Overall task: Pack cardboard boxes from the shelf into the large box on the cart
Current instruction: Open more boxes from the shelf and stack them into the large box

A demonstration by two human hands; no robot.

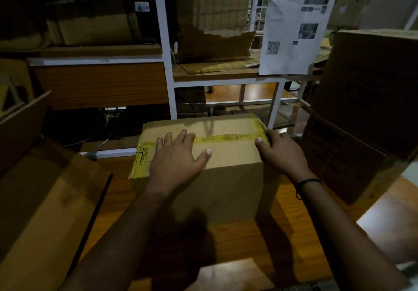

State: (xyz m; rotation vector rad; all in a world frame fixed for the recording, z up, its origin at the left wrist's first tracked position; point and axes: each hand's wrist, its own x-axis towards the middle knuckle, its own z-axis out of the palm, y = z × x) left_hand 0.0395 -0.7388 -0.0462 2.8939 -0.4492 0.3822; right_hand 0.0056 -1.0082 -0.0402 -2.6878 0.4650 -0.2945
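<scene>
A closed cardboard box (228, 155) sealed with yellow tape stands on the wooden floor in front of the white shelf (166, 64). My left hand (178, 157) lies flat on the box's top, fingers spread over the tape. My right hand (281, 152) grips the box's right top edge, fingers curled over the corner. A large open box (45, 200) with raised flaps sits at the left; the cart under it is hidden. More cardboard boxes (95, 21) and a torn one (214, 30) rest on the shelf's upper level.
Stacked brown boxes (366, 109) rise at the right. A printed paper sheet (294, 23) hangs from the shelf. Cables lie in the dark space under the shelf at left. Wooden floor (237, 241) spreads in front of the box.
</scene>
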